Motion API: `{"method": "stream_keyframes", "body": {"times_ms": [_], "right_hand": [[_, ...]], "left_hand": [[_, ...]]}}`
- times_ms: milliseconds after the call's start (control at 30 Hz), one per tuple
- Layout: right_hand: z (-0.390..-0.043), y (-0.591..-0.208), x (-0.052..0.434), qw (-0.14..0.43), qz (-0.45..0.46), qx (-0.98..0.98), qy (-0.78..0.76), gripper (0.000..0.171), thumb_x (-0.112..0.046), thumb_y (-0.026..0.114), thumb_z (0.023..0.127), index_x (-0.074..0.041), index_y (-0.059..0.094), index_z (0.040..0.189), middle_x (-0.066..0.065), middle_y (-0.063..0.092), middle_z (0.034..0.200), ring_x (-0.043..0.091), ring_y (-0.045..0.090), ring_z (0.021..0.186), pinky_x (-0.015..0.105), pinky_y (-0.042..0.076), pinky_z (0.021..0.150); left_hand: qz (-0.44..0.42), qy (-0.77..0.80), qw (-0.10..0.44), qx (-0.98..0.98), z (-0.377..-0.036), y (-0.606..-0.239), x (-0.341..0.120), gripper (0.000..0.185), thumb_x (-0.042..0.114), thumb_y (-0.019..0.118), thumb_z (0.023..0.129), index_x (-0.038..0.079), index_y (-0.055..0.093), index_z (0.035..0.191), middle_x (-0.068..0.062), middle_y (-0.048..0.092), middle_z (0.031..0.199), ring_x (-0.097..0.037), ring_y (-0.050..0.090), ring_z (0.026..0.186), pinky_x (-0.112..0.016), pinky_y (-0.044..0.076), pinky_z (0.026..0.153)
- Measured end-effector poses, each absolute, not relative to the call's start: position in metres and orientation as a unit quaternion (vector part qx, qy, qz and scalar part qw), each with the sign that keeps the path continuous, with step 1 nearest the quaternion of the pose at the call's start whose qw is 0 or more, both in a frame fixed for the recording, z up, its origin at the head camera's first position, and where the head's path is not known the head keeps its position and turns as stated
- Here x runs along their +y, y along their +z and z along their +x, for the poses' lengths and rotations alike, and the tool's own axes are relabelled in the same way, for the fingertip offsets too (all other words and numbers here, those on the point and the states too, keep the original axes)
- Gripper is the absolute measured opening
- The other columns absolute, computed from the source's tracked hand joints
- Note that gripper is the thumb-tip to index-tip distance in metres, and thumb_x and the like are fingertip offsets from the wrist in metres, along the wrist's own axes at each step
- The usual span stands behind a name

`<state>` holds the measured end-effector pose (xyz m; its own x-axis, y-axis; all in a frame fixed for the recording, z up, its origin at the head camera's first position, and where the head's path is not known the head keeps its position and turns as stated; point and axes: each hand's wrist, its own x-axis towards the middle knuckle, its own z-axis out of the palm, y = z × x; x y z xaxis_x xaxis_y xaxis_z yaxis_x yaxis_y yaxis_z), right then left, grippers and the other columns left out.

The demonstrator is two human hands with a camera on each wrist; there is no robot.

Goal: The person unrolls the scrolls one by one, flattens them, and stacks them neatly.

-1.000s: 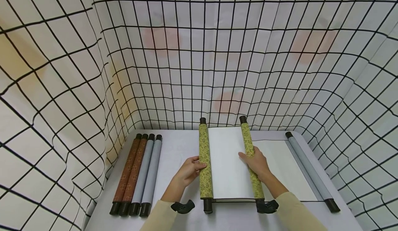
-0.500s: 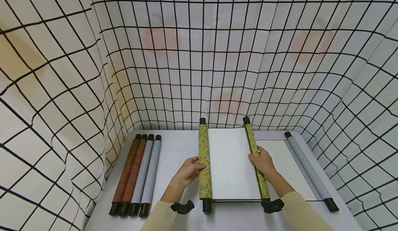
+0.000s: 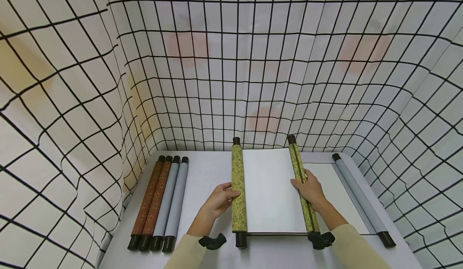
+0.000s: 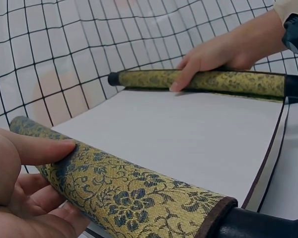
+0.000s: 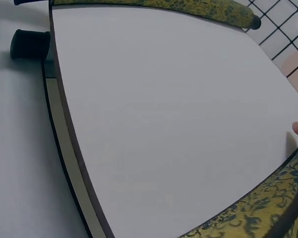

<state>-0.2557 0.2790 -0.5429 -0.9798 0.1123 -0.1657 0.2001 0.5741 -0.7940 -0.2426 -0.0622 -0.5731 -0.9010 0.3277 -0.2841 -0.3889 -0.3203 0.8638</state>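
Left hand curls around the scroll's left roller; right hand lies on its right roller, fingers fairly straight. Only the head view shows four rolled scrolls left of it.

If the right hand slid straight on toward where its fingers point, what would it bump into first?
Probably the checked curtain wall behind the table. The right hand lies along the scroll's right roller, fingers pointing away from the person; depth is hard to judge.

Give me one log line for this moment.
left hand: holds left yellow brocade scroll roll | right hand: rests on right yellow roll | white scroll paper: flat between
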Motion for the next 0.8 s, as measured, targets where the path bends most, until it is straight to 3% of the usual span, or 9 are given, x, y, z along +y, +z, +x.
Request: {"method": "stream_keyframes", "body": {"times_ms": [67,200,300,400,500,567,667,800], "right_hand": [[-0.255,-0.541,0.281,0.049,0.084,0.886,-0.453,0.085,-0.034,0.062,0.104,0.007,0.014,0.162,0.038,0.036,0.150,0.055,0.044,0.131,0.064,0.043,0.099],[-0.254,-0.537,0.286,0.053,0.084,0.885,-0.454,0.081,-0.036,0.056,0.107,0.005,0.013,0.162,0.039,0.035,0.149,0.055,0.043,0.130,0.065,0.043,0.098],[-0.254,-0.535,0.289,0.060,0.091,0.877,-0.468,0.077,-0.037,0.048,0.109,0.004,0.011,0.163,0.038,0.033,0.151,0.054,0.041,0.133,0.065,0.041,0.100],[-0.255,-0.534,0.291,0.066,0.101,0.872,-0.474,0.076,-0.040,0.041,0.110,0.004,0.008,0.163,0.037,0.026,0.157,0.055,0.034,0.139,0.067,0.035,0.105],[-0.256,-0.535,0.293,0.063,0.109,0.883,-0.451,0.085,-0.046,0.047,0.108,0.006,0.008,0.162,0.037,0.018,0.161,0.057,0.024,0.143,0.069,0.031,0.108],[-0.256,-0.536,0.296,0.058,0.111,0.890,-0.438,0.093,-0.050,0.056,0.104,0.007,0.010,0.162,0.039,0.020,0.159,0.059,0.025,0.141,0.069,0.033,0.106],[-0.256,-0.538,0.301,0.054,0.109,0.892,-0.435,0.096,-0.049,0.064,0.101,0.006,0.014,0.161,0.039,0.029,0.155,0.057,0.036,0.135,0.066,0.041,0.101],[-0.254,-0.537,0.306,0.056,0.106,0.883,-0.453,0.090,-0.043,0.063,0.102,0.008,0.018,0.160,0.038,0.038,0.149,0.052,0.047,0.127,0.060,0.047,0.094]], "left_hand": [[-0.029,0.811,0.221,0.540,-0.243,-0.573,-0.063,0.084,-0.003,0.067,0.095,-0.016,0.011,0.157,-0.036,0.023,0.155,-0.018,0.059,0.098,-0.035,0.046,0.092],[-0.029,0.811,0.220,0.541,-0.244,-0.575,-0.064,0.082,-0.003,0.068,0.096,-0.015,0.015,0.157,-0.027,0.047,0.138,-0.018,0.060,0.096,-0.034,0.048,0.089],[-0.029,0.812,0.218,0.541,-0.244,-0.578,-0.065,0.077,-0.003,0.068,0.095,-0.014,0.022,0.156,-0.019,0.057,0.123,-0.017,0.060,0.094,-0.032,0.050,0.085],[-0.034,0.812,0.219,0.541,-0.242,-0.579,-0.065,0.079,-0.002,0.069,0.095,-0.014,0.020,0.156,-0.022,0.052,0.131,-0.017,0.060,0.094,-0.032,0.049,0.085],[-0.036,0.811,0.221,0.541,-0.241,-0.579,-0.065,0.085,-0.002,0.069,0.095,-0.014,0.013,0.158,-0.028,0.039,0.145,-0.018,0.059,0.096,-0.034,0.046,0.087],[-0.038,0.811,0.223,0.539,-0.241,-0.580,-0.065,0.086,-0.001,0.069,0.095,-0.013,0.011,0.158,-0.029,0.037,0.146,-0.018,0.058,0.096,-0.034,0.046,0.087],[-0.037,0.811,0.224,0.538,-0.241,-0.581,-0.065,0.086,-0.001,0.069,0.096,-0.012,0.011,0.158,-0.025,0.044,0.138,-0.018,0.057,0.096,-0.033,0.046,0.085],[-0.030,0.812,0.226,0.537,-0.242,-0.581,-0.065,0.085,-0.001,0.067,0.096,-0.013,0.009,0.158,-0.015,0.055,0.118,-0.017,0.057,0.091,-0.031,0.046,0.081]]}}
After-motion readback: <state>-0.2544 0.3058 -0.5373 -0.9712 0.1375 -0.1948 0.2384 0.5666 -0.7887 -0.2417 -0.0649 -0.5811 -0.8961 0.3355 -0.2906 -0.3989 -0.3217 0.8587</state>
